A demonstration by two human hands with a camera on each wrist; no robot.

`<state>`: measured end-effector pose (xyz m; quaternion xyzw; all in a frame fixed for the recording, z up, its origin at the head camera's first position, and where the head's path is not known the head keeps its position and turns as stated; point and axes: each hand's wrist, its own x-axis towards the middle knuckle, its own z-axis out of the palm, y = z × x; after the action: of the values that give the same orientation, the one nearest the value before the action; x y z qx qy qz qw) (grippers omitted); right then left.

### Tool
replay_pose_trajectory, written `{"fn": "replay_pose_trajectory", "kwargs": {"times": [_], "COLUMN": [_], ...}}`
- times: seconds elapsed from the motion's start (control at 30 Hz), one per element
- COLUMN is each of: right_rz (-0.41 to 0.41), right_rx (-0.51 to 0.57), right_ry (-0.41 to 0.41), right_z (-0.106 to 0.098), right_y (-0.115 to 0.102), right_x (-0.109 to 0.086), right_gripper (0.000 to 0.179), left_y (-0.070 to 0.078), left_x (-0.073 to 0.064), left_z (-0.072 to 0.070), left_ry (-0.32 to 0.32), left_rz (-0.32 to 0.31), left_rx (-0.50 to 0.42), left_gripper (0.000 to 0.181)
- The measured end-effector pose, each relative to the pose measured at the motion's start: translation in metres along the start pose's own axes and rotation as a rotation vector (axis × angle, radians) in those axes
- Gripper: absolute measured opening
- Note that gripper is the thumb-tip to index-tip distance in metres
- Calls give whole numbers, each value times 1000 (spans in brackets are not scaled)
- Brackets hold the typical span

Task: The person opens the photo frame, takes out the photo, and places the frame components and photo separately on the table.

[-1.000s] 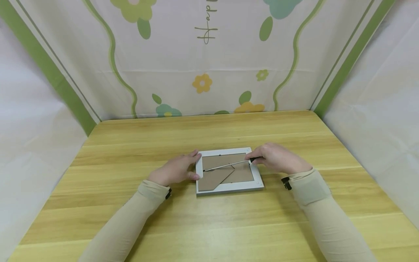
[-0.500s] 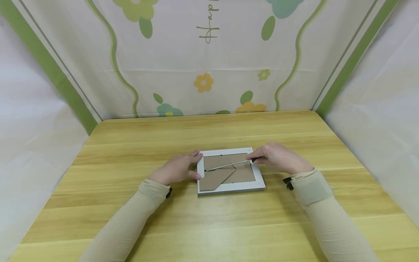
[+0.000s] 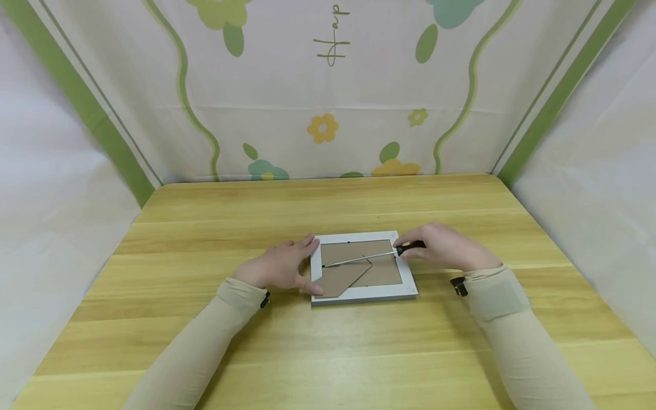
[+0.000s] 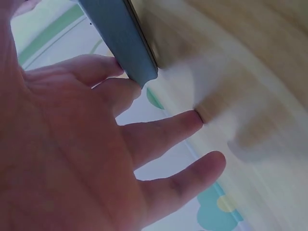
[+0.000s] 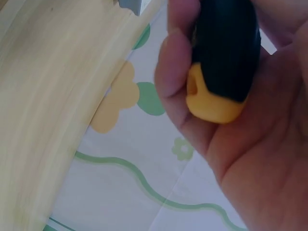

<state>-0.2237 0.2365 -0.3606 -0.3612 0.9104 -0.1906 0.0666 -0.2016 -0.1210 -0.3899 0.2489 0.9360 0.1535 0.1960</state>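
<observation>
A white picture frame [image 3: 407,279] lies face down on the wooden table, its brown backing board [image 3: 384,277] and fold-out stand leg [image 3: 335,282] showing. My right hand [image 3: 446,246] grips a screwdriver [image 3: 410,247], whose handle is black with a yellow end [image 5: 216,107] in the right wrist view. The slim metal shaft slants left across the backing, its tip right at a small black tab [image 3: 323,266] on the inner left edge. My left hand [image 3: 279,266] spans the frame's left side, thumb at the near corner. Its fingers [image 4: 161,137] are mostly straight, two of them against the frame's grey edge [image 4: 125,43].
The wooden table [image 3: 230,228] extends around the frame on all sides. Behind it hangs a white cloth [image 3: 277,85] printed with flowers and green lines. White cloth sides [image 3: 589,171] rise at left and right. Small black bands sit at both wrists.
My left thumb has moved down toward the frame's near left corner. My right hand has shifted slightly right, and more of the black handle shows. The screwdriver tip stays at the left tab.
</observation>
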Motion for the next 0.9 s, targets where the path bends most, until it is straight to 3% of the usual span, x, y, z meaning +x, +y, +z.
{"fn": "replay_pose_trajectory", "kwargs": {"times": [0.27,0.6,0.9], "right_rz": [-5,3,3], "right_rx": [24,39,24], "right_ry": [-7,-29,13], "right_z": [0,3,1], "right_y": [5,9,2], "right_x": [0,2,3], "right_gripper": [31,19,14], "left_y": [4,8,9], "left_x": [-4,-4,-2], "left_z": [1,3,7], "left_ry": [-31,-16,2], "left_rz": [12,-1,-30], "left_rx": [26,36,50], "left_gripper": [132,133,133]}}
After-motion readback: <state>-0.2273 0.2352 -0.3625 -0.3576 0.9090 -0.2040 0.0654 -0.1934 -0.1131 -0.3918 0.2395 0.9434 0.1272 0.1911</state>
